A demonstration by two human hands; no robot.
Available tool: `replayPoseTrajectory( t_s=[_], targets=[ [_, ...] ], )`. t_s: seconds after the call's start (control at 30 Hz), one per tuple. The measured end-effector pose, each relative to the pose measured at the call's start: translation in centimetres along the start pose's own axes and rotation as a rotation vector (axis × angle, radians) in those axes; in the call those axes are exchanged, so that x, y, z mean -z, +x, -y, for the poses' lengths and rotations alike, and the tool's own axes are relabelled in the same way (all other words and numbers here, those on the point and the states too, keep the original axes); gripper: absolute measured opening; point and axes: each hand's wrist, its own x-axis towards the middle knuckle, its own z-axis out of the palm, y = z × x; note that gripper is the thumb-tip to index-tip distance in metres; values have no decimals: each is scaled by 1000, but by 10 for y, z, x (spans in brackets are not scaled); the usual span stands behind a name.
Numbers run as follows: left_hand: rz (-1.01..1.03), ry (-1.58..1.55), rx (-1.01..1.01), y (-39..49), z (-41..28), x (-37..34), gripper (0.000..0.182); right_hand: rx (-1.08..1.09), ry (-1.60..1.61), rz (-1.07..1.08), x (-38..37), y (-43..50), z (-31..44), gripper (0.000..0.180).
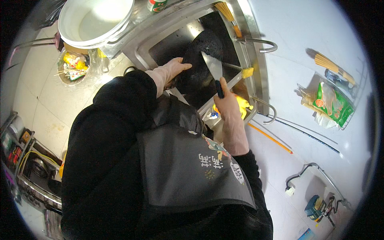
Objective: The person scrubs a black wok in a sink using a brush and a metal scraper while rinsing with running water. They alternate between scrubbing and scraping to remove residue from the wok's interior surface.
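Observation:
A blackened wok-like pan (196, 73) lies tilted in a stainless steel sink (142, 55); its outline merges with the dark basin. My left hand (177, 66), in a pale pink glove, holds the pan's left edge, part of the grip hidden. In my right hand (227, 99), gloved alike, is a scraper (213, 64) with a black handle and a broad metal blade. The blade's tip meets the pan's dark surface, or hovers just over it. A yellow sponge (247, 73) sits on the sink divider, right of the scraper.
Two curved faucets (267, 46) (270, 112) rise along the wall side. A bamboo brush (229, 19) lies at the sink's far corner. Yellow packaging (244, 106) is beside my right wrist. A white bucket (96, 42) stands at upper left, above a filled bin (73, 70). A wall rack holds a green bag (334, 103).

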Motion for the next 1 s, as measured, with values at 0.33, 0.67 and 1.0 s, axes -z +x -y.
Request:
replayPoseTrajectory(
  t_s=[0.33,0.67,1.0],
  targets=[
    [-123,20,22,-4,-26,-6,88,497,249,-616,11,-17,-33,28],
    [-428,241,-45,40,-42,-27,62,732,862,-969,-7,14,9,27],
    [-471,-37,2,48,-41,-33,50,583,2020,-834,7,115,9,3]
  ],
)
